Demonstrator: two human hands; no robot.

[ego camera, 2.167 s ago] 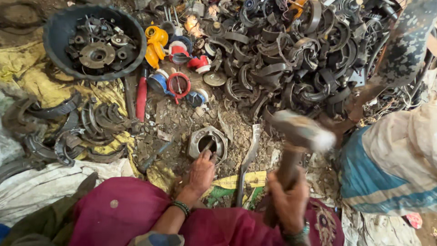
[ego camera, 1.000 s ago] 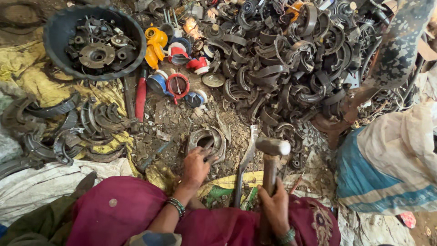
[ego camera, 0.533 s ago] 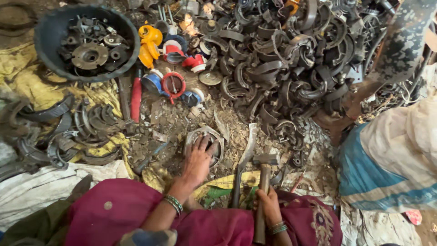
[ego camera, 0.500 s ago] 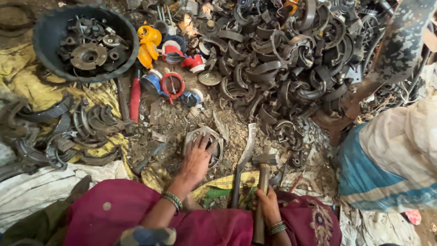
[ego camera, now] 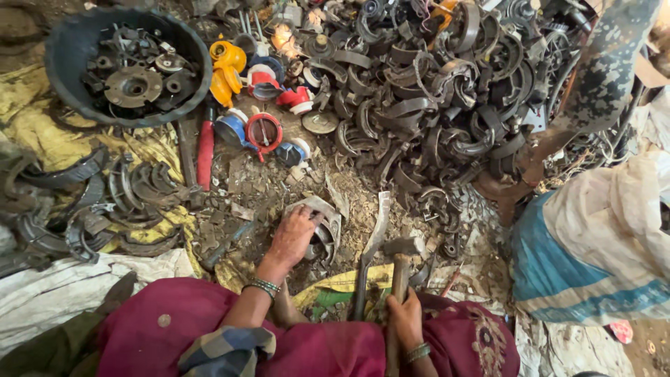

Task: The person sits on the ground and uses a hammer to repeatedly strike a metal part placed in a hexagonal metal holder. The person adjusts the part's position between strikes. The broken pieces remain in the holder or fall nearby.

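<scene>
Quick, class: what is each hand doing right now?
Left hand: closed over the round metal housing.
Right hand: closed around the hammer handle.

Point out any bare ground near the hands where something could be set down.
Only a littered strip between the left hand on the metal ring and the red handle. The scrap pile crowds the far right; curved pieces fill the left.

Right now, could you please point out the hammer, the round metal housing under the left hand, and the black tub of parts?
hammer (ego camera: 402,246): head view, on its metal head.
round metal housing (ego camera: 328,222): head view, on its rim right of the left hand.
black tub (ego camera: 61,47): head view, on its inner wall.
</scene>
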